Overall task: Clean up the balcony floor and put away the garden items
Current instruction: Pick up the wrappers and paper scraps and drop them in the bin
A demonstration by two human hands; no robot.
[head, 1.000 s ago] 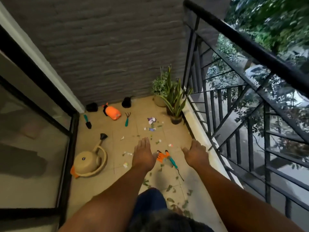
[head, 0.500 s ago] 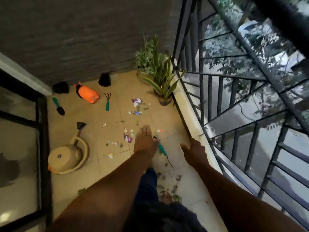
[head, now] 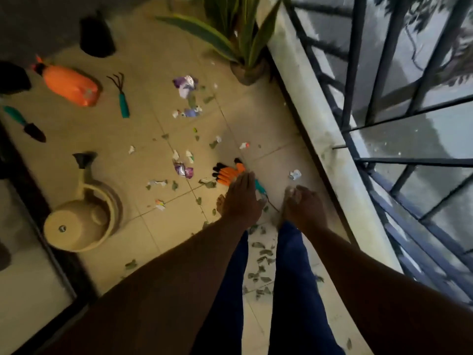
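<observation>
A person stands over a littered balcony floor [head: 230, 119], both arms reaching down toward the orange glove [head: 227, 172] that lies just ahead of their feet, with a teal-handled tool [head: 260, 187] lying beside it. The cleanup appears to be at its very start: nothing is in hand, and the first pickup looks to be the glove or the tool next to it. The left hand [head: 242, 197] hangs directly above the near edge of the glove, fingers straight and together, holding nothing; whether it touches the glove cannot be told from this angle. The right hand [head: 304, 203] hovers to the right, near the pale ledge [head: 307, 98], fingers loosely bent and empty. The next move, by this view, calls for lowering the left hand farther and closing the fingers round the glove. Still scattered on the tiles are torn paper scraps [head: 185, 85] and leaves, a hand rake [head: 121, 96], an orange sprayer bottle [head: 70, 85], a trowel [head: 24, 124] at far left and a beige watering can [head: 82, 213] on the near left. A potted plant [head: 245, 65] stands at the far end by the railing [head: 384, 98].
</observation>
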